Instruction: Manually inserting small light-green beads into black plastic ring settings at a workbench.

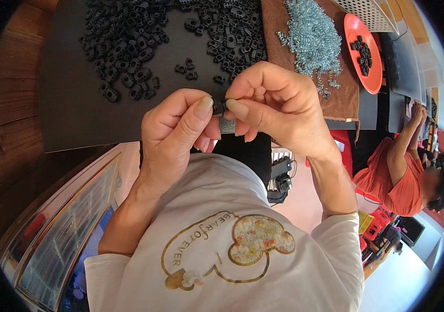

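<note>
Close to the table's near edge, my left hand (172, 127) and my right hand (287, 106) meet in front of my chest. Between their thumbs and fingertips is a small black plastic cord lock (219, 106), mostly covered by the fingers. Both hands are closed in a pinch on it. Beyond them lie a large heap of black cord-lock pieces (128, 47) on the left and a second heap (237, 39) to its right. A few loose pieces (186, 68) sit between the heaps. Small metal springs (313, 39) are piled farther right.
Under the springs is a brown cloth (342, 106) on the dark table mat (71, 114). An orange-red plate (371, 83) carries several small black parts. A white perforated basket (372, 15) stands at the far right. Another person (396, 177) in an orange top works at right.
</note>
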The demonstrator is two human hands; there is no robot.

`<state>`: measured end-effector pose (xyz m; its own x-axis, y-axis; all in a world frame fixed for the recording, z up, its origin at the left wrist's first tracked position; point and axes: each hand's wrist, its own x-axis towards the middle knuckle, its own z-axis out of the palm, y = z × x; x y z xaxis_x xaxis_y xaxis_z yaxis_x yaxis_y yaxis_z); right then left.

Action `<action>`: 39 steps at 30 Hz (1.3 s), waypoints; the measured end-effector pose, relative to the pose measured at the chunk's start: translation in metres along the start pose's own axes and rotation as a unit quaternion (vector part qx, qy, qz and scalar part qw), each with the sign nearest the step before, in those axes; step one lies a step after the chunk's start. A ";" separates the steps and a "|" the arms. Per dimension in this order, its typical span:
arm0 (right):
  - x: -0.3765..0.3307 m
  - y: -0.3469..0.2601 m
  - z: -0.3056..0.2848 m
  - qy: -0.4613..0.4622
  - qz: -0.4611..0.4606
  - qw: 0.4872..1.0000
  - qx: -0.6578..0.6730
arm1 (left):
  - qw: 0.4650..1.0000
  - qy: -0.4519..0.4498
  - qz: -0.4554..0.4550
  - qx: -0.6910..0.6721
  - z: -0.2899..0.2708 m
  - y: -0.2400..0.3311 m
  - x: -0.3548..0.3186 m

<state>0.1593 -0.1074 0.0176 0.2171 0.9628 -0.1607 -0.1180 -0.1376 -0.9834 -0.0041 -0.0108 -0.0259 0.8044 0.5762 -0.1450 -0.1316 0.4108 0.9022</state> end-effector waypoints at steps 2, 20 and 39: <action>-0.001 0.003 0.001 0.015 -0.022 0.999 0.022 | 1.000 0.011 0.006 -0.003 0.000 -0.002 0.000; 0.002 -0.005 -0.011 -0.017 0.013 1.000 -0.002 | 0.993 -0.098 -0.011 0.058 -0.009 0.002 0.004; 0.003 -0.008 -0.016 -0.063 0.046 0.995 0.061 | 0.987 -0.158 -0.020 0.017 -0.015 0.005 0.007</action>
<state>0.1766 -0.1075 0.0232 0.0772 0.9701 -0.2303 -0.2502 -0.2047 -0.9463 -0.0077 0.0056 -0.0286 0.9501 0.3076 -0.0520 -0.0801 0.4016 0.9123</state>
